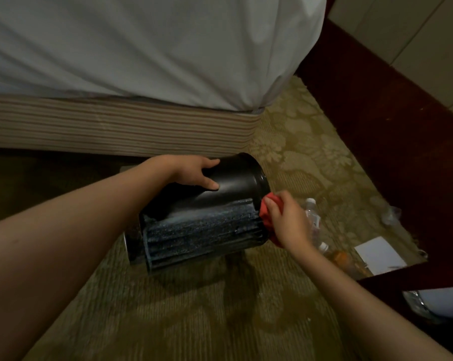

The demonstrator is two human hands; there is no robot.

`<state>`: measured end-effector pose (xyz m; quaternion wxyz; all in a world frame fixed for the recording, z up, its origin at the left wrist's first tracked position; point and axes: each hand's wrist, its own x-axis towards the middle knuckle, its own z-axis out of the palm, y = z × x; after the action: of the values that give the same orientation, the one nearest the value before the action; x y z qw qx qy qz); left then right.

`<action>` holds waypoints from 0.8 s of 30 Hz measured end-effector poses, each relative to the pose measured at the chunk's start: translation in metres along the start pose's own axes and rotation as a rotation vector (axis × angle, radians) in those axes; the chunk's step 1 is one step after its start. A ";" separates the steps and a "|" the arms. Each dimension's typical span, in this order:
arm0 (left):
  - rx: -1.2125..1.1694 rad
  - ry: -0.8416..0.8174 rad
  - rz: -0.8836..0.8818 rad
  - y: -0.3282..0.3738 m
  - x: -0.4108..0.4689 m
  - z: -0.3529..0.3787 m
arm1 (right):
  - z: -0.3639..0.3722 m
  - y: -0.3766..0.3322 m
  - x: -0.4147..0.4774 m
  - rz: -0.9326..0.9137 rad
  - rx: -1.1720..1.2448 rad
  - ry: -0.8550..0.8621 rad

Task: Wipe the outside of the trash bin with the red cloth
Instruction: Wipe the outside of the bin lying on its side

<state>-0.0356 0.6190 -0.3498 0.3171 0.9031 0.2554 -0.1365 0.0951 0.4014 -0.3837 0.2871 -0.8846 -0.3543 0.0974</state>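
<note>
The left hand [194, 173] lies spread wide over the top of the black trash bin [235, 178], thumb on the near side and fingers curved over the far side, holding it. The bin is tipped on its side over the patterned carpet [194, 308], just near of the striped bed base [116, 126], with a ribbed, dusty grey panel [202, 230] facing up. At the bin's right end the red cloth [265, 214] is pressed against the wall, bunched in the right hand [290, 225], whose fingers curl round it. Further right lie a clear plastic bottle [312, 212] and a white paper [379, 254].
</note>
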 end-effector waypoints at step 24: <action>-0.023 0.017 0.024 -0.006 0.001 -0.003 | 0.021 0.019 -0.016 0.042 0.310 0.113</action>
<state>-0.0381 0.6252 -0.3513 0.3269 0.9036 0.2487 -0.1218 0.0865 0.3888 -0.4118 0.4375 -0.8411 -0.2997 0.1067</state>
